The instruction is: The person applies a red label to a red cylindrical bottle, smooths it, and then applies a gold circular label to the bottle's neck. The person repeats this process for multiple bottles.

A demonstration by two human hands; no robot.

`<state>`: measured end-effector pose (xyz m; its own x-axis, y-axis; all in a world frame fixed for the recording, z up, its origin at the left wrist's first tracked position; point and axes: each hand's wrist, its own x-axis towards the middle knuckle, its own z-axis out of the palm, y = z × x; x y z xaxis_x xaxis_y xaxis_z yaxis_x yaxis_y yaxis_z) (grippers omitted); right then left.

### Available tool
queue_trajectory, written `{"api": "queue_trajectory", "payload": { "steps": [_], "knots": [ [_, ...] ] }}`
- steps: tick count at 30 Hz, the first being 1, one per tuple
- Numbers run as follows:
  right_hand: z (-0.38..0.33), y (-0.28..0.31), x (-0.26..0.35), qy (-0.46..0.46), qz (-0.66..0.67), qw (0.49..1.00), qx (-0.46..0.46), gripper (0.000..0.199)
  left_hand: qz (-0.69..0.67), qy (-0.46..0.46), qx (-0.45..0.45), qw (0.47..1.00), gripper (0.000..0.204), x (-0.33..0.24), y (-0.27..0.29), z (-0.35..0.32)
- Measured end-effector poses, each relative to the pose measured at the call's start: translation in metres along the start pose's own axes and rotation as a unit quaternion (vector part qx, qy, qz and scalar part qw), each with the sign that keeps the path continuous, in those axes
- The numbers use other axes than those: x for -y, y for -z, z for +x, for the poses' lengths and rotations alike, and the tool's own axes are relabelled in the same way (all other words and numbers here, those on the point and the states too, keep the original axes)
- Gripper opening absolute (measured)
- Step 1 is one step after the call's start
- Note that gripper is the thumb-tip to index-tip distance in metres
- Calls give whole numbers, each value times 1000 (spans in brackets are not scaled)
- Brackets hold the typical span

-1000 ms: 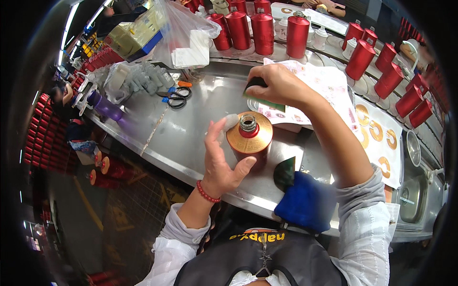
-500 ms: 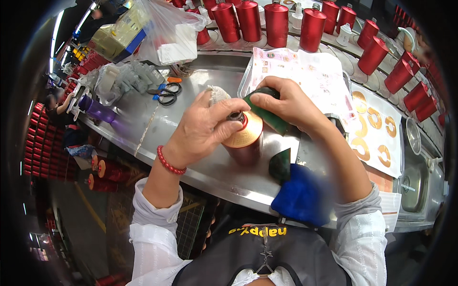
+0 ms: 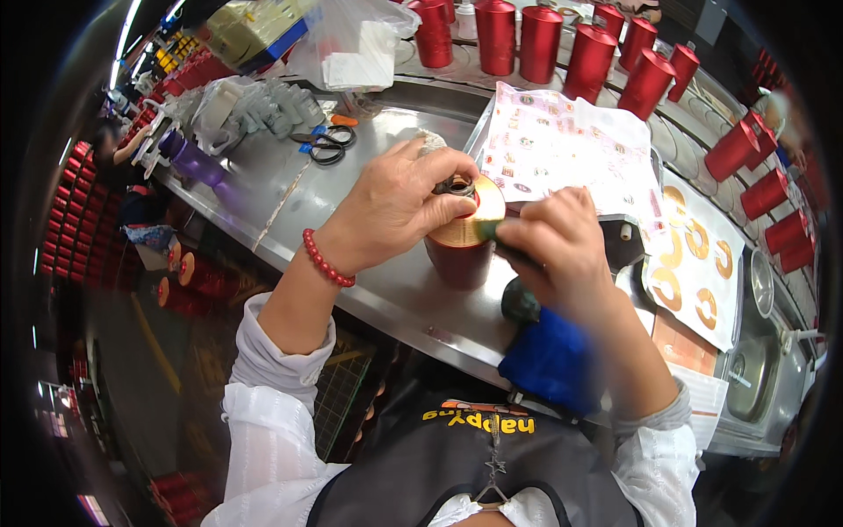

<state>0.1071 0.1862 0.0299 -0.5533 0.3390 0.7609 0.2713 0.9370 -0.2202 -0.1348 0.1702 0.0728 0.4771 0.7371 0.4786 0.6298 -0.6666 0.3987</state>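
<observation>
A dark red bottle point(image 3: 461, 270) stands upright on the metal worktop in front of me, with a gold ring-shaped label point(image 3: 457, 234) around its shoulder. My left hand point(image 3: 386, 209) is closed round the bottle's neck point(image 3: 458, 186), thumb on the near side. A whitish knitted piece point(image 3: 430, 140) shows at my left fingers. My right hand point(image 3: 562, 235), smeared by motion, grips a green flat scraper-like piece point(image 3: 488, 230) whose end touches the label's right side. Most of that piece is hidden by the fingers.
Label sheets point(image 3: 571, 140) lie on a tray at the back right; gold ring labels point(image 3: 666, 285) are farther right. Red bottles point(image 3: 593, 61) line a curved conveyor behind. Scissors point(image 3: 329, 145), a purple bottle point(image 3: 189, 158) and plastic bags point(image 3: 255, 110) are left. Blue cloth point(image 3: 549, 360) hangs at the front edge.
My right hand has swung nearer to me and lower, bringing the green piece from beyond the bottle onto the label's right side. My left hand stays at the neck. The whole view has shifted.
</observation>
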Motion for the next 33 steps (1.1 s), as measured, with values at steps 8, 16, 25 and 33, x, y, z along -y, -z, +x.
{"api": "queue_trajectory", "payload": {
  "steps": [8,16,25,33],
  "knots": [
    [12,12,25,53,99,989,93,21,56,3,-16,998,29,-4,-3,5],
    [-17,28,37,-82,106,991,13,27,103,8,-143,984,27,-13,-10,-29],
    [-35,22,31,-285,187,938,-53,36,32,201,-427,881,34,-47,120,-186],
    [-11,-4,34,-230,178,957,9,30,395,449,-248,762,39,47,154,-320]
  ]
}}
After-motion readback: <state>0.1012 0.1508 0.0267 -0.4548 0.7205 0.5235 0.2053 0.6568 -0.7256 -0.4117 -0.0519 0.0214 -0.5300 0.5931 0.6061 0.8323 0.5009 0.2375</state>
